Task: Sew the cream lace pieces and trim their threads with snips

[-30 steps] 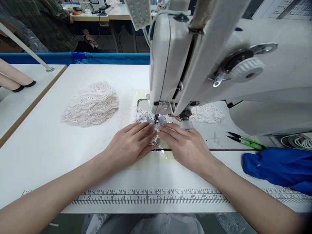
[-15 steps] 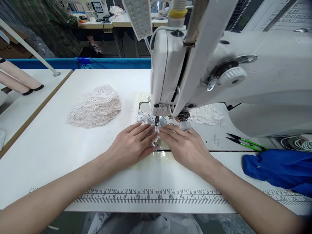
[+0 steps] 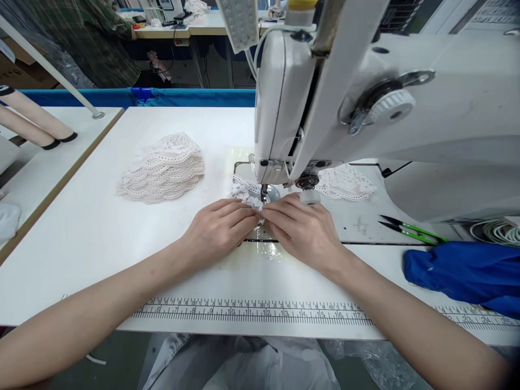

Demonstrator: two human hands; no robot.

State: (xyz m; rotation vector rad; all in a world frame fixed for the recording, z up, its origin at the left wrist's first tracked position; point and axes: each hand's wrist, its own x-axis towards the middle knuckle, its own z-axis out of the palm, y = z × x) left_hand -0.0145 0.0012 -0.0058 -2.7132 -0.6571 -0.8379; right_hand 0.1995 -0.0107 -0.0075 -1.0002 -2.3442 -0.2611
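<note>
A small piece of white lace point(image 3: 246, 190) lies under the presser foot of a white sewing machine point(image 3: 280, 97). My left hand point(image 3: 221, 227) is at its near left edge, fingers pressed together on the lace. From the right, my right hand point(image 3: 303, 230) pinches the lace close to the needle, its fingertips almost meeting those of the left. A stack of scalloped lace pieces point(image 3: 164, 169) rests on the table to the left. More lace point(image 3: 345, 182) lies behind and right of the needle, partly hidden by the machine head.
Green-handled thread snips point(image 3: 414, 229) and a blue cloth point(image 3: 463, 276) lie at the right. A printed ruler point(image 3: 252, 312) runs along the table's front edge. Beyond a blue strip, a person in a plaid sleeve point(image 3: 97, 38) stands near another table.
The view has shifted slightly, so the table appears higher. Both hands have drawn their fingers in closer on the lace, which shows more between the fingertips and the presser foot.
</note>
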